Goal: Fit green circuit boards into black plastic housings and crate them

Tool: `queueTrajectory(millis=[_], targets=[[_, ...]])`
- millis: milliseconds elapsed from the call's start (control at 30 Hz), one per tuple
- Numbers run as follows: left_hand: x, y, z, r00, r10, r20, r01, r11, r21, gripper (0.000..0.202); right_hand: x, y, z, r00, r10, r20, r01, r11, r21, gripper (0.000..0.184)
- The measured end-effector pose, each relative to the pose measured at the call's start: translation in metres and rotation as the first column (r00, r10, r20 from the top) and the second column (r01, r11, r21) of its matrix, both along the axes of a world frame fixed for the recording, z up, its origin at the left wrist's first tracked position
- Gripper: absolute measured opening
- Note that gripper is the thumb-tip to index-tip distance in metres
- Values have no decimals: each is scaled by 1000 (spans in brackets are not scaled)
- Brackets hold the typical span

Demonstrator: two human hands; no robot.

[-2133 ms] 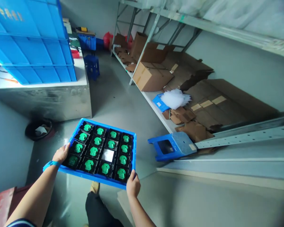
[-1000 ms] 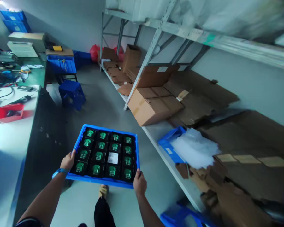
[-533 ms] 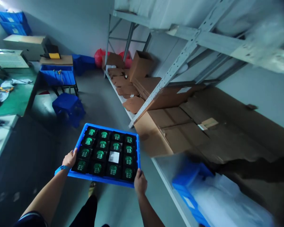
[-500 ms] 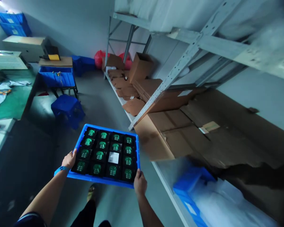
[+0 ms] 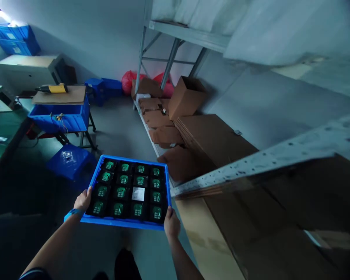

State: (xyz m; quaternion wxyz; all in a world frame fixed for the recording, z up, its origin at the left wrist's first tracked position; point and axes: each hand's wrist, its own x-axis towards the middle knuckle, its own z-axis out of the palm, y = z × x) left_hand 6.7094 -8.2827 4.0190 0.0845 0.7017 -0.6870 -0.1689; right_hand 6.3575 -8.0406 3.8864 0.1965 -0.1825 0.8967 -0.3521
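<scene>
A blue plastic crate [image 5: 125, 223] is carried in front of me above the floor. Inside it lie rows of black square pieces with green circuit-board-like centres [image 5: 123, 179], and a white paper label [image 5: 138, 194] rests on one of them. My left hand [image 5: 83, 200], with a blue band at the wrist, is closed round the crate's left edge. The right edge is gripped near its front corner by my right hand [image 5: 172, 223], thumb on top. The fingers under the crate are hidden.
Along the right runs a metal rack [image 5: 262, 163] with flattened cardboard [image 5: 216, 136] and an open carton [image 5: 186, 97]. A blue stool [image 5: 71, 161] stands at left, before a blue bin [image 5: 61, 116] on a stand. A green-topped bench [image 5: 2, 128] borders the left. Grey floor [image 5: 119, 124] lies ahead.
I have moved forward along the rack with the crate. The rack post, stool and blue bin appear closer, and the blue container at lower right has left view. Both hands keep their hold.
</scene>
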Motion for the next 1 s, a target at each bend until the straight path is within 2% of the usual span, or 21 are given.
queueTrajectory(millis=[300,600,800,1000], targets=[[-100,-178,71,996,81,-30,-80,997,22,38,-126,-206,78,996,68,-61,-69,997,-14,60],[-199,-369,149,991,129,-39,-129,992,5,38,-237,-416,164,991,109,-74,-113,992,-56,71],[-251,-493,198,985,169,-24,-169,986,-11,40,-302,-556,212,986,143,-90,-148,988,-49,73],[-290,-598,250,968,246,-37,-247,969,-10,39,-355,-697,275,968,222,-116,-228,973,-36,73]])
